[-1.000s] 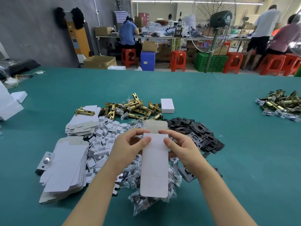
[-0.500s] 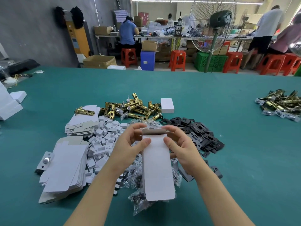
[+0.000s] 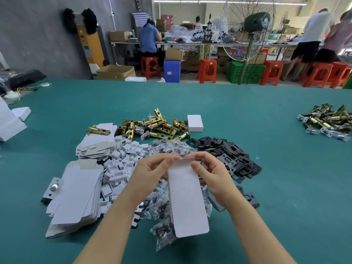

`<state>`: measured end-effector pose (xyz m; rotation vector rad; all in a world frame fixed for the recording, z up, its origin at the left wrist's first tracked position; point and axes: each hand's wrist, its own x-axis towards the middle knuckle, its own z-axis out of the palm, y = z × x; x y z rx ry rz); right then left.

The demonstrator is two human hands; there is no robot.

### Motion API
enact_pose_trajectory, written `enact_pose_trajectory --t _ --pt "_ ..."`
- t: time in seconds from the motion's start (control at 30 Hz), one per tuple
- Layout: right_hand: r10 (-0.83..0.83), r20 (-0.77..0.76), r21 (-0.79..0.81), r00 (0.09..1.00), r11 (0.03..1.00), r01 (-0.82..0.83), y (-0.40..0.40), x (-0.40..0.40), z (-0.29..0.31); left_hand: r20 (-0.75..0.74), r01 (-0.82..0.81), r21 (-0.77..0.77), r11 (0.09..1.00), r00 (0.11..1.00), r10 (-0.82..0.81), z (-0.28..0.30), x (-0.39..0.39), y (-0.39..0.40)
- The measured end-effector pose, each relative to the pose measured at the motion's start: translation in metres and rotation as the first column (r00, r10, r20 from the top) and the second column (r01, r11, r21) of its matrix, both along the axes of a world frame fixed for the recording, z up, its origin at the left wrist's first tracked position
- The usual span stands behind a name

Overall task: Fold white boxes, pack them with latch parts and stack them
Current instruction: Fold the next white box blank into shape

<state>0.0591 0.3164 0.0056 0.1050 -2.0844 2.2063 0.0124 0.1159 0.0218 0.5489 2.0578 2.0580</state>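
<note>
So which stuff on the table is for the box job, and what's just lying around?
For the job: white box held by left hand and right hand; flat boxes; brass latches; black plates; screw bags.
Lying about: fan; stools.

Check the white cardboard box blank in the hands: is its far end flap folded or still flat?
Folded. The white cardboard box blank shows a creased far edge, pinched by the left hand and right hand.

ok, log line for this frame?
step: folding | left hand: grips white cardboard box blank top | right hand: pinches top flap | brass latch pile: untouched
</note>
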Motion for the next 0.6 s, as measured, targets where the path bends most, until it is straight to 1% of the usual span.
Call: enact_pose_trajectory --t 0.07,0.13,0.3,0.37,0.43,0.5,0.57,0.6 --pt "0.023 -0.007 0.042 1.0 0.999 -0.023 -0.002 0.002 0.0014 0.09 -0.029 0.006 1.0 0.996 0.028 0.0013 -0.0022 0.0013" --pt "0.047 -0.013 0.083 0.999 0.995 -0.046 -0.0042 0.0031 0.0034 0.173 -0.01 -0.004 1.0 0.985 0.01 0.0016 -0.0061 0.0006" --pt "0.04 -0.039 0.127 0.998 0.991 -0.035 -0.001 0.0029 0.0038 0.174 0.214 -0.098 0.972 0.965 -0.195 0.0031 -0.0106 -0.0057" --pt "0.033 -0.062 0.153 0.998 0.988 -0.023 0.0002 0.0031 0.0035 0.192 0.275 -0.13 0.953 0.95 -0.248 0.0046 -0.0098 -0.0056" --pt "0.004 -0.096 0.267 0.995 0.964 0.021 0.0012 0.0023 0.0054 0.191 0.309 -0.161 0.937 0.941 -0.278 0.0049 -0.0087 -0.0056" --pt "-0.016 -0.116 0.399 0.993 0.915 0.061 0.002 0.0013 0.0058 0.169 0.328 -0.201 0.923 0.94 -0.297 0.0045 -0.0076 -0.0062" --pt "-0.012 -0.096 0.442 0.995 0.896 0.053 0.0023 0.0012 0.0053 0.133 0.326 -0.236 0.915 0.944 -0.302 0.0021 -0.0072 -0.0059" --pt "-0.002 -0.079 0.414 0.997 0.91 0.035 0.0024 0.0017 0.0052 0.123 0.318 -0.239 0.918 0.947 -0.296 0.0008 -0.0068 -0.0052"
